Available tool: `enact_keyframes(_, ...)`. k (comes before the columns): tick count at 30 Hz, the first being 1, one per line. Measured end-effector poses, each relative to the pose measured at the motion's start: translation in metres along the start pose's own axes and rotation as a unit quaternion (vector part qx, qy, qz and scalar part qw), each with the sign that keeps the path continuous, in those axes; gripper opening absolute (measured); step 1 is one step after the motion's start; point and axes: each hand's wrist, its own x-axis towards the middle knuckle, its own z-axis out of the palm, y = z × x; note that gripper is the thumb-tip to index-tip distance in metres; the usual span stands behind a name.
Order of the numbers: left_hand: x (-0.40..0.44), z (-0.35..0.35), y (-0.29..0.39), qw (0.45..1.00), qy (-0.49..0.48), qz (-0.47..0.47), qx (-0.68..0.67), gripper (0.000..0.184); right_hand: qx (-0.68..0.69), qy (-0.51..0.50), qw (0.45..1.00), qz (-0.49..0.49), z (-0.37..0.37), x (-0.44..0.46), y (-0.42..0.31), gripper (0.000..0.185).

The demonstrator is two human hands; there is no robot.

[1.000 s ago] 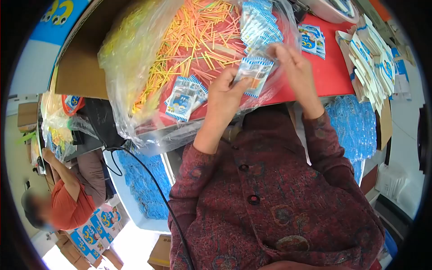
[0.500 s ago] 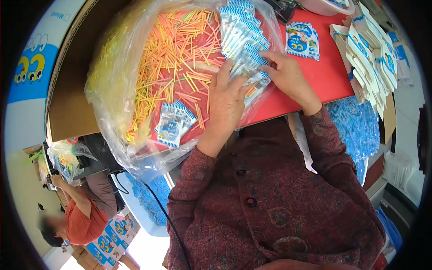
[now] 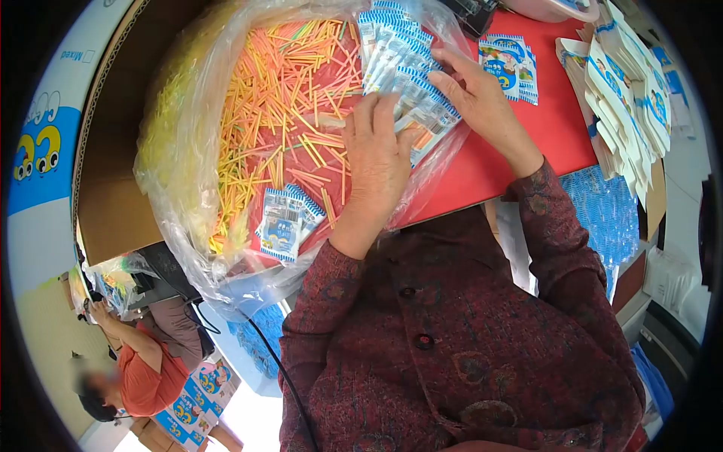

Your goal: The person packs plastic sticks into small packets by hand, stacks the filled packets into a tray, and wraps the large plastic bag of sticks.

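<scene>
Small blue-and-white printed sachets [image 3: 399, 49] lie overlapped in a row on clear plastic. My left hand [image 3: 375, 158] rests at the near end of this row, fingers bent and thumb apart. Beside its thumb is a sachet with a see-through part showing orange sticks [image 3: 423, 137]. My right hand [image 3: 482, 98] touches the row's right edge, its thumb and index finger apart. Left of my hands, many thin yellow, orange and pink sticks [image 3: 282, 83] lie loose in a large clear plastic bag [image 3: 177, 200]. A few separate sachets [image 3: 282, 226] lie near the bag's front.
Several sachets [image 3: 508, 68] lie on the red tabletop [image 3: 546, 98] to the right. Flat white-and-blue printed packets [image 3: 621, 98] are stacked at the table's right edge. A cardboard box [image 3: 113, 203] stands left. Another person in an orange top [image 3: 154, 377] works at lower left.
My right hand has moved up and slightly left along the sachet row, its thumb and index finger spreading apart. My left hand has shifted slightly, its fingers more bent.
</scene>
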Motion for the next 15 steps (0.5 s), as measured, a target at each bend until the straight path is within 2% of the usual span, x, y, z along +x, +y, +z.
enact_keyframes(5,0.004,-0.003,-0.001,0.999,-0.021,-0.012,0.034,0.075,0.03,-0.034,0.996,0.079,0.001,0.01,0.004,0.031)
enact_keyframes(10,0.013,-0.006,-0.007,0.998,-0.041,-0.006,0.05,0.09,0.09,-0.082,0.979,0.163,0.004,0.015,0.009,0.028)
enact_keyframes(11,0.014,-0.007,-0.007,0.999,-0.038,-0.015,0.031,0.094,0.091,-0.082,0.979,0.163,0.003,0.015,0.01,0.028)
enact_keyframes(14,0.019,-0.011,-0.008,0.999,-0.037,-0.032,-0.007,0.103,0.065,-0.071,0.995,0.019,-0.003,0.012,0.012,0.024)
enact_keyframes(15,0.02,-0.012,-0.009,0.999,-0.03,-0.023,-0.006,0.105,0.067,-0.072,0.995,0.021,-0.004,0.011,0.008,0.024)
